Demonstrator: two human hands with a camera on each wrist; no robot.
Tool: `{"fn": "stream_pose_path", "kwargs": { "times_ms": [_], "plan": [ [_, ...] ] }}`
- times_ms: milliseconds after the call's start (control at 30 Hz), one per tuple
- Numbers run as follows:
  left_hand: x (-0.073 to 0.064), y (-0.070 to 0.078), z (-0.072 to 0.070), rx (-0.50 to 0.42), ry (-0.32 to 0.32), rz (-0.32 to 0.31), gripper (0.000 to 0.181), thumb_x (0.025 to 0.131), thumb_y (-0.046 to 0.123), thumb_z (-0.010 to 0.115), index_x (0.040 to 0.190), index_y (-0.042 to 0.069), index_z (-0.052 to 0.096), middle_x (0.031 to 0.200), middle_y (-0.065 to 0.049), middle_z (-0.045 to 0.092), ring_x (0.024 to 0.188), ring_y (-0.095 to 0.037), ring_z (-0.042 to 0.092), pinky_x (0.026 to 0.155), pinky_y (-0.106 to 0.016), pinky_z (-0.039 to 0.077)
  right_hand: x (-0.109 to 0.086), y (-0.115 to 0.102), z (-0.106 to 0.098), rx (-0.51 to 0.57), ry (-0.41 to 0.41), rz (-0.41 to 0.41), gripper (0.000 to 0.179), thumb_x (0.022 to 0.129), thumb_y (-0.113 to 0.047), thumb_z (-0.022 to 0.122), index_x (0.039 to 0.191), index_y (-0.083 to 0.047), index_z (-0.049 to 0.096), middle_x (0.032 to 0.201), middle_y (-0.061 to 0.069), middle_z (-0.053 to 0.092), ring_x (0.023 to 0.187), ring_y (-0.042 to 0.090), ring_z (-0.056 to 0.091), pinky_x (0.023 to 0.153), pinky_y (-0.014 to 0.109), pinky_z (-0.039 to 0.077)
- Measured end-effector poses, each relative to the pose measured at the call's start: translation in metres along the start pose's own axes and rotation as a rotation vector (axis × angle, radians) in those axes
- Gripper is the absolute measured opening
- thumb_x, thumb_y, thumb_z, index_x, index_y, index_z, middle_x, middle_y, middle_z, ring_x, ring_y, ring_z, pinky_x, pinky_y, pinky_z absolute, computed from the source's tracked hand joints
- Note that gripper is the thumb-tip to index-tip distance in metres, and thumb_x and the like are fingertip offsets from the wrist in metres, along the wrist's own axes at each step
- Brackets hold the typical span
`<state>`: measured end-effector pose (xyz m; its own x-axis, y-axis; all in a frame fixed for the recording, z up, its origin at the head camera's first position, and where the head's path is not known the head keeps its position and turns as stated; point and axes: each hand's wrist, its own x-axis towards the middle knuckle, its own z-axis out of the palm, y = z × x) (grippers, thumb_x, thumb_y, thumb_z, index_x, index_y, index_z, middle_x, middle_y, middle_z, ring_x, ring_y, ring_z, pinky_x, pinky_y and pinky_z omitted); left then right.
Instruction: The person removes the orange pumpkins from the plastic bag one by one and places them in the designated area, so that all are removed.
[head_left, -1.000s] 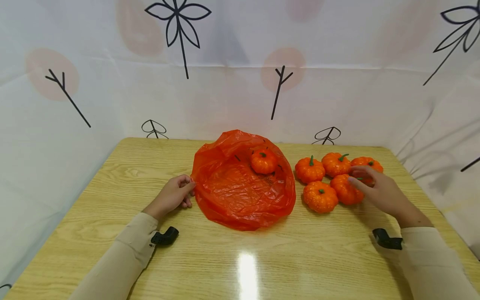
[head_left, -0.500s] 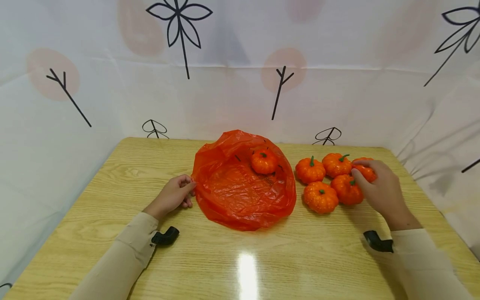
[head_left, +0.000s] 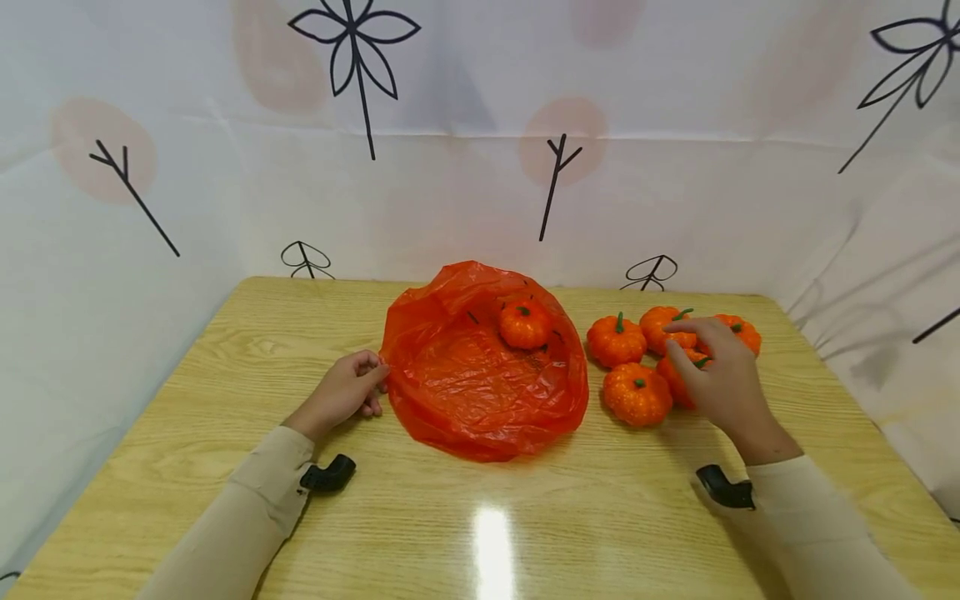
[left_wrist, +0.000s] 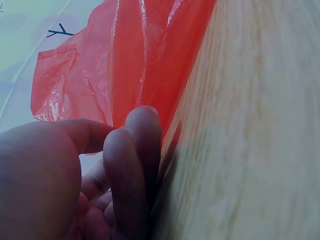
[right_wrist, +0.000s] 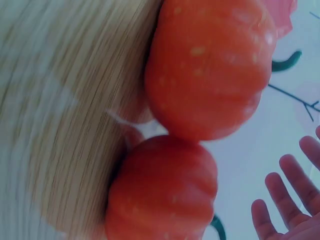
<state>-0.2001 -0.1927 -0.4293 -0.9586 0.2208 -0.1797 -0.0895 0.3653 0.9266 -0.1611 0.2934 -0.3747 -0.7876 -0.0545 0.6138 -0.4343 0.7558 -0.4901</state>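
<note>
A red plastic bag (head_left: 465,392) lies opened out on the table, one small orange pumpkin (head_left: 525,324) inside it toward the back right. Thumb and fingers of my left hand (head_left: 348,387) pinch the bag's left edge; the left wrist view shows the red film (left_wrist: 150,65) rising from the fingertips. My right hand (head_left: 720,379) is over the group of pumpkins, fingers apart and holding nothing. Beneath it a pumpkin (head_left: 675,385) is partly hidden. Around it are a front pumpkin (head_left: 637,396), a left one (head_left: 617,343), a back one (head_left: 654,329) and a right one (head_left: 744,333).
The wooden table (head_left: 420,517) ends at a white patterned cloth (head_left: 450,200) behind. Black wrist cameras (head_left: 328,475) sit at both cuffs. In the right wrist view, a large pumpkin (right_wrist: 210,70) and a lower one (right_wrist: 165,190) stand close together.
My right hand has moved left, from beside the far right pumpkin to over the middle of the group. My left hand and the bag have stayed put.
</note>
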Motion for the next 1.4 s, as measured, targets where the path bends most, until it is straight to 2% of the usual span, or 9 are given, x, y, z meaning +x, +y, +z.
{"fn": "stream_pose_path", "kwargs": {
  "times_ms": [67, 267, 467, 667, 767, 1033, 1133, 1267, 1400],
  "plan": [
    [-0.001, 0.0, 0.0, -0.001, 0.0, 0.001, 0.025, 0.106, 0.028, 0.051, 0.106, 0.003, 0.052, 0.087, -0.01, 0.06, 0.056, -0.018, 0.063, 0.053, -0.026, 0.055, 0.001, -0.003, 0.004, 0.005, 0.013, -0.019, 0.021, 0.091, -0.001, 0.066, 0.111, -0.002, 0.069, 0.112, 0.02, 0.066, 0.092, -0.01, 0.046, 0.065, 0.008, 0.038],
    [-0.002, 0.001, 0.0, -0.018, 0.001, 0.001, 0.023, 0.106, 0.026, 0.05, 0.105, 0.004, 0.053, 0.087, -0.01, 0.06, 0.056, -0.018, 0.063, 0.053, -0.025, 0.054, 0.004, -0.013, 0.012, 0.049, 0.016, -0.039, 0.017, 0.091, 0.0, 0.066, 0.107, -0.001, 0.07, 0.107, 0.014, 0.069, 0.103, -0.004, 0.05, 0.09, 0.006, 0.035],
    [-0.003, 0.001, 0.0, -0.015, 0.0, 0.003, 0.022, 0.106, 0.026, 0.05, 0.104, 0.004, 0.052, 0.086, -0.009, 0.059, 0.055, -0.018, 0.062, 0.053, -0.026, 0.055, 0.006, -0.022, 0.018, 0.062, -0.011, -0.038, 0.017, 0.093, -0.002, 0.065, 0.109, 0.0, 0.069, 0.108, 0.015, 0.068, 0.103, 0.007, 0.053, 0.09, 0.005, 0.034],
    [-0.003, 0.001, 0.0, -0.005, 0.007, 0.0, 0.022, 0.106, 0.025, 0.051, 0.104, 0.004, 0.053, 0.087, -0.01, 0.06, 0.055, -0.018, 0.063, 0.053, -0.026, 0.055, 0.008, -0.031, 0.024, 0.081, -0.039, -0.014, 0.018, 0.095, -0.004, 0.063, 0.112, 0.0, 0.068, 0.112, 0.016, 0.066, 0.105, 0.025, 0.056, 0.088, 0.006, 0.035],
    [-0.003, 0.001, 0.0, -0.002, 0.005, 0.01, 0.022, 0.106, 0.026, 0.051, 0.104, 0.003, 0.053, 0.087, -0.011, 0.06, 0.055, -0.018, 0.063, 0.054, -0.026, 0.055, 0.009, -0.036, 0.027, 0.09, -0.044, -0.011, 0.019, 0.095, -0.004, 0.062, 0.112, 0.0, 0.068, 0.113, 0.016, 0.066, 0.107, 0.028, 0.057, 0.089, 0.006, 0.036],
    [-0.004, 0.001, 0.001, -0.006, 0.003, 0.022, 0.025, 0.106, 0.027, 0.052, 0.105, 0.002, 0.052, 0.086, -0.011, 0.06, 0.054, -0.017, 0.062, 0.052, -0.026, 0.055, 0.015, -0.049, 0.034, 0.112, -0.088, -0.026, 0.02, 0.097, -0.007, 0.062, 0.115, -0.002, 0.068, 0.118, 0.015, 0.065, 0.107, 0.029, 0.059, 0.083, 0.013, 0.042],
    [-0.004, 0.0, 0.002, -0.006, 0.005, 0.016, 0.025, 0.106, 0.027, 0.052, 0.106, 0.002, 0.053, 0.087, -0.011, 0.061, 0.054, -0.017, 0.062, 0.052, -0.026, 0.054, 0.016, -0.054, 0.034, 0.126, -0.103, -0.042, 0.021, 0.096, -0.007, 0.063, 0.117, -0.004, 0.068, 0.12, 0.014, 0.065, 0.105, 0.03, 0.06, 0.081, 0.011, 0.042],
    [-0.003, 0.002, 0.001, -0.007, 0.004, 0.015, 0.025, 0.105, 0.027, 0.053, 0.105, 0.002, 0.052, 0.087, -0.011, 0.06, 0.054, -0.017, 0.062, 0.052, -0.025, 0.054, 0.019, -0.063, 0.035, 0.139, -0.11, -0.048, 0.023, 0.097, -0.008, 0.063, 0.12, -0.008, 0.068, 0.122, 0.012, 0.065, 0.102, 0.025, 0.06, 0.083, 0.009, 0.042],
    [-0.003, 0.003, 0.0, -0.009, 0.002, 0.018, 0.024, 0.105, 0.027, 0.053, 0.105, 0.003, 0.051, 0.087, -0.011, 0.06, 0.055, -0.017, 0.062, 0.052, -0.025, 0.054, 0.024, -0.076, 0.037, 0.153, -0.129, -0.061, 0.025, 0.097, -0.011, 0.064, 0.121, -0.01, 0.068, 0.121, 0.009, 0.066, 0.105, 0.021, 0.058, 0.089, 0.016, 0.043]
  ]
}}
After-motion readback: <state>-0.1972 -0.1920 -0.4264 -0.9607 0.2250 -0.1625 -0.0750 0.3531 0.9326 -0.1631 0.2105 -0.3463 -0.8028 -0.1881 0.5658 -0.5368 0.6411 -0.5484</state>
